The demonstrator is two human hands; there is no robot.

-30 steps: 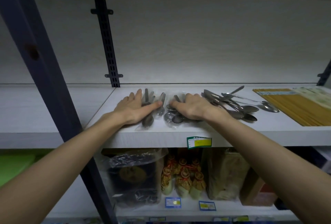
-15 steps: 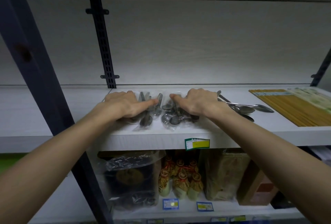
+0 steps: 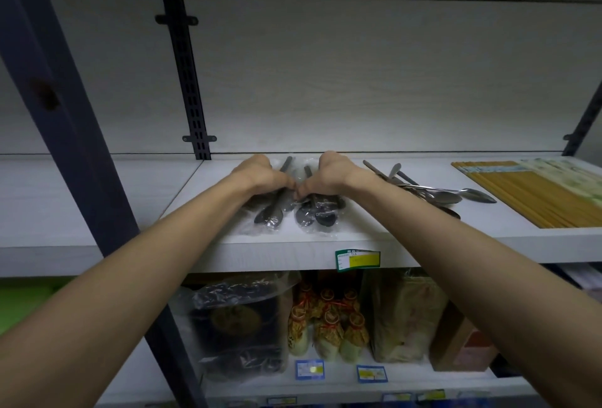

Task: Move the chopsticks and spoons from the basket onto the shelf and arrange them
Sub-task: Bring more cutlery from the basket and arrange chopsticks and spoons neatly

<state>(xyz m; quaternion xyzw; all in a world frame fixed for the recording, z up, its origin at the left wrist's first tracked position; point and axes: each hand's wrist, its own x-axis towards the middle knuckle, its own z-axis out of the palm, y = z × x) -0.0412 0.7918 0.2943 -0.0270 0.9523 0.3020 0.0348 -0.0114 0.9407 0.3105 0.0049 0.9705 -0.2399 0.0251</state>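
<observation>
Two clear plastic packs of metal spoons lie side by side on the white shelf point(image 3: 208, 244). My left hand point(image 3: 260, 174) is curled down over the left spoon pack point(image 3: 270, 215). My right hand point(image 3: 329, 176) is curled over the right spoon pack point(image 3: 317, 217). The thumbs nearly touch between the packs. Spoon bowls stick out toward the shelf's front edge; the handles are partly hidden under my hands. Loose metal spoons point(image 3: 449, 195) lie in a pile to the right. Packs of yellow chopsticks point(image 3: 527, 195) lie at the far right. No basket is in view.
A dark blue upright post point(image 3: 65, 134) crosses the left foreground and a black slotted rail point(image 3: 185, 75) runs up the back wall. Below the shelf stand bagged goods point(image 3: 241, 326), small wrapped bottles point(image 3: 329, 323) and a box point(image 3: 462, 345). A price tag point(image 3: 357, 259) sits on the shelf edge.
My hands went from lying flat on the spoon packs to curled over them, and they moved closer together until the thumbs almost meet. The camera view shifted slightly.
</observation>
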